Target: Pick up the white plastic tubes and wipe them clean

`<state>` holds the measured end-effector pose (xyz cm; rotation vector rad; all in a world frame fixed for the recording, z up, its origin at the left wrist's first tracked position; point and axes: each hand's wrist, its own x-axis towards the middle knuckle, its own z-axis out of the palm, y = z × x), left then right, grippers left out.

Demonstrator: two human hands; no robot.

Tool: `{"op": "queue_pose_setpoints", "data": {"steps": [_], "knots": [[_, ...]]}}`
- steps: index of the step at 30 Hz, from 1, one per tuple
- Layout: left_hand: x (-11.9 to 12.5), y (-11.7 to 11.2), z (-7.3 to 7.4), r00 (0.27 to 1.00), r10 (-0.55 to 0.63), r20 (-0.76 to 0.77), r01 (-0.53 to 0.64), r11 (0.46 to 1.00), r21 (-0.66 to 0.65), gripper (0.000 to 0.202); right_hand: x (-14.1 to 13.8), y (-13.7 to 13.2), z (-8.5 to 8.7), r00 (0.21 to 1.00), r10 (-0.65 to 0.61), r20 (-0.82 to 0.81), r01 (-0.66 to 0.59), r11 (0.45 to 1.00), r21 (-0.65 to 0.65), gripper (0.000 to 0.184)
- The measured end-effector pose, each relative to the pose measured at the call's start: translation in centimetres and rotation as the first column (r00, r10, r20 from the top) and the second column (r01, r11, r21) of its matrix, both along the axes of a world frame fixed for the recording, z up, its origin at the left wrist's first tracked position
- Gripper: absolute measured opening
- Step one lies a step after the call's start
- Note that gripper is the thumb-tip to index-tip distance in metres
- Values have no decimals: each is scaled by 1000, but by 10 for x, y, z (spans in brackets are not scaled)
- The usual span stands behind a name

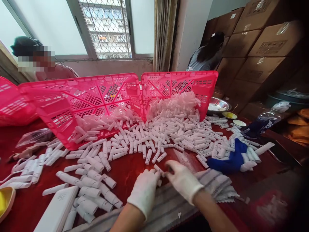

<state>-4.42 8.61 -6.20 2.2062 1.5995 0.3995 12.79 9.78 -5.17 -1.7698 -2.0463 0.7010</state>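
Note:
Both of my hands wear white gloves and meet low in the middle of the head view. My left hand (144, 188) is closed on a small white tube (158, 169), which sticks out past its fingertips. At the other side of that tube is my right hand (184, 180), thumb and fingers curled in a pinch at its end; the exact contact is partly hidden. Under my wrists lies a grey striped cloth (166, 206). Just beyond my hands, a wide heap of similar white tubes (178, 132) covers the red tabletop (130, 175).
Two pink plastic crates (103, 88) lie tipped toward me, tubes spilling out. At left are larger white tubes (89, 191) and a white box-shaped device (58, 209). A blue cloth (227, 161), a bottle (267, 117) and a metal bowl (219, 104) sit right. Two people are beyond.

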Motion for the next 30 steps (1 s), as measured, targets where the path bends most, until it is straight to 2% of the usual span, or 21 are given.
{"op": "queue_pose_setpoints", "data": {"steps": [2, 5, 7, 9, 10, 11, 12, 14, 15, 16, 17, 18, 19, 21, 22, 23, 28, 30], "knots": [[1, 3, -4, 999, 38, -18, -38, 999, -11, 31, -29, 17, -6, 997, 51, 51, -52, 999, 0, 17], [-19, 1, -12, 988, 151, 20, -151, 989, -3, 34, -43, 26, -14, 995, 63, 73, -63, 998, 7, 19], [-32, -3, -16, 963, 225, 151, -231, 973, 26, 35, -40, 27, -18, 996, 54, 68, -55, 998, 14, 25], [-39, -6, -18, 884, 288, 369, -302, 953, -20, 37, -34, 27, -20, 998, 42, 47, -43, 999, 25, 31], [-39, -7, -19, 810, 327, 487, -321, 942, -98, 40, -31, 27, -21, 999, 36, 26, -37, 999, 32, 31], [-37, -8, -19, 693, 389, 607, -324, 920, -219, 41, -29, 28, -23, 1000, 30, -6, -29, 999, 42, 29], [-35, -8, -19, 544, 463, 700, -299, 886, -354, 40, -27, 29, -24, 998, 21, -51, -18, 999, 51, 25], [-27, -9, -20, 253, 587, 769, -201, 810, -551, 38, -26, 29, -25, 986, -3, -167, 15, 998, 65, 18], [-23, -9, -21, 151, 617, 772, -158, 786, -598, 40, -26, 28, -26, 976, -17, -217, 33, 997, 68, 19], [-18, -9, -21, 89, 633, 769, -128, 773, -622, 45, -26, 27, -26, 958, -32, -285, 55, 996, 71, 21], [-13, -9, -22, 66, 638, 767, -106, 769, -631, 49, -27, 25, -26, 920, -47, -389, 81, 994, 73, 24], [-8, -10, -23, 60, 638, 768, -90, 770, -632, 53, -27, 22, -25, 850, -56, -524, 108, 992, 70, 28], [-3, -12, -24, 47, 637, 769, -72, 770, -634, 56, -28, 19, -24, 736, -67, -674, 138, 989, 53, 32], [6, -15, -25, 20, 628, 778, -46, 778, -627, 58, -31, 13, -22, 438, -93, -894, 190, 982, -9, 37], [10, -18, -24, 20, 623, 782, -35, 782, -622, 58, -31, 10, -20, 320, -107, -941, 208, 977, -40, 37], [13, -21, -23, 39, 617, 786, -27, 787, -617, 57, -32, 8, -19, 261, -122, -958, 223, 973, -63, 35], [21, -35, -18, 312, 528, 790, -33, 837, -547, 43, -28, 4, -10, 190, -149, -970, 251, 963, -99, 33], [22, -40, -15, 310, 537, 784, 8, 824, -567, 41, -27, 1, -3, 190, -154, -970, 223, 969, -110, 32]]}}
